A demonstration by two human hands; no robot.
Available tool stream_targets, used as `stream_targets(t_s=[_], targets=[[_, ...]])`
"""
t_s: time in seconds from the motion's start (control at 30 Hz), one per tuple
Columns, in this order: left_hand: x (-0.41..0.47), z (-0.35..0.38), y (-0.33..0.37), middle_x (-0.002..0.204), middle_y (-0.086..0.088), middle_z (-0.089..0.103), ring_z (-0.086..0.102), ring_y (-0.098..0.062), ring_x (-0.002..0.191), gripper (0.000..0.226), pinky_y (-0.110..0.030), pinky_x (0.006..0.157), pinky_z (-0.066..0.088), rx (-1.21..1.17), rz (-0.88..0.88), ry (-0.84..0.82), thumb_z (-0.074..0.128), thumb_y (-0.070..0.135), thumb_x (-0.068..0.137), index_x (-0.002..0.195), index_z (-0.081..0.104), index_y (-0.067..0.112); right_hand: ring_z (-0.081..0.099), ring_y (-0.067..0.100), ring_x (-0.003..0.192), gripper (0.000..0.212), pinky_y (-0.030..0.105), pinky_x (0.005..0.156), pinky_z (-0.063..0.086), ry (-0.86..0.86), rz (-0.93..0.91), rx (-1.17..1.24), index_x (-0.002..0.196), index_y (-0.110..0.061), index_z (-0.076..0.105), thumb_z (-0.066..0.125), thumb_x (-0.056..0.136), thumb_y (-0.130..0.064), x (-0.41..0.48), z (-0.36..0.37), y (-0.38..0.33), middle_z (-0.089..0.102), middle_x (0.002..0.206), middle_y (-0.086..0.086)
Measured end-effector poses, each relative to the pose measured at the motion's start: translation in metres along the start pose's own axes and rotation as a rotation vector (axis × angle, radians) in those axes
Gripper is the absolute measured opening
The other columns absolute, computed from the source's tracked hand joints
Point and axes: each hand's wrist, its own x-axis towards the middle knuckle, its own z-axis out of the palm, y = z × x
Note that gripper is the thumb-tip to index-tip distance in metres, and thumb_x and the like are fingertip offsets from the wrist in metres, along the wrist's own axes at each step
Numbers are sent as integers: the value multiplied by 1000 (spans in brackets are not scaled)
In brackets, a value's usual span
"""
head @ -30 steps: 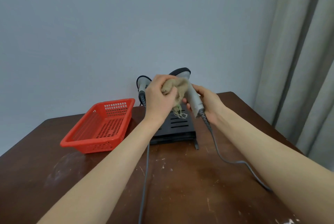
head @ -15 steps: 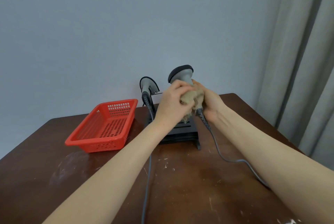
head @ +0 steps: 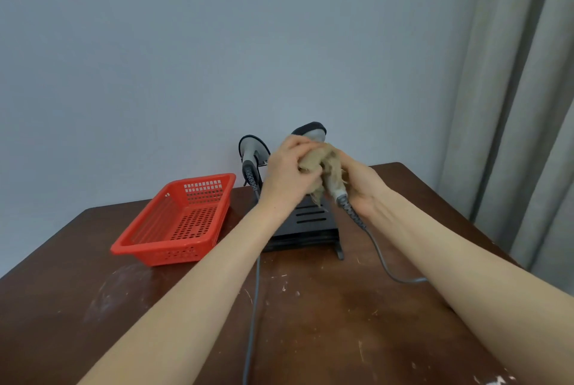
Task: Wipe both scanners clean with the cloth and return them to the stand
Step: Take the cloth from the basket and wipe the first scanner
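Tan cloth point(head: 317, 160) in left hand point(head: 289, 171) grip, scanner point(head: 314, 133) in right hand point(head: 364, 189) grip, over the stand point(head: 310, 224) (basket point(head: 167, 252) well left)

You have the basket point(head: 161, 248) just left of the stand point(head: 307, 226), far on the table point(head: 326, 307). One scanner point(head: 250, 153) sits in the stand's left side.

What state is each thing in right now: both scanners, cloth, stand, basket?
Stand: on the table, holding one scanner.
Docked scanner: upright in the stand.
Held scanner: off the stand, gripped by the right hand.
Cloth: bunched, pressed round the held scanner by the left hand.
Red basket: upright on the table, left of the stand.
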Motion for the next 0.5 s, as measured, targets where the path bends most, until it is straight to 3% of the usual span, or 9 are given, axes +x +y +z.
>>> stream_targets(t_s=[0.1,0.27,0.37,0.5], targets=[[1,1,-1,104,8,60,59,-9,98,31,-11,90,43,-19,-40,44,66,-1,75,103,74,11,65,18,86,28,33,88,51,1,33,33,115,-9,62,59,90,-19,2,1,-1,68,95,10],[-23,5,4,99,4,64,60,-15,94,26,-16,88,43,5,126,-180,67,0,70,94,74,8,62,21,101,33,34,95,48,12,-12,-44,128,-13,55,50,96,-19,5,-4,3,64,113,13],[-8,0,-6,102,3,63,59,-13,97,28,-18,90,45,-5,0,-68,65,1,74,99,74,9,66,19,90,27,32,81,57,39,20,-31,116,-9,62,58,92,-20,2,0,6,68,99,11],[-7,2,-1,102,8,61,60,-11,99,30,-10,91,41,-51,-60,66,62,-2,74,100,74,9,69,18,79,20,31,77,59,3,45,66,100,-5,67,58,91,-20,1,3,3,72,90,10]])
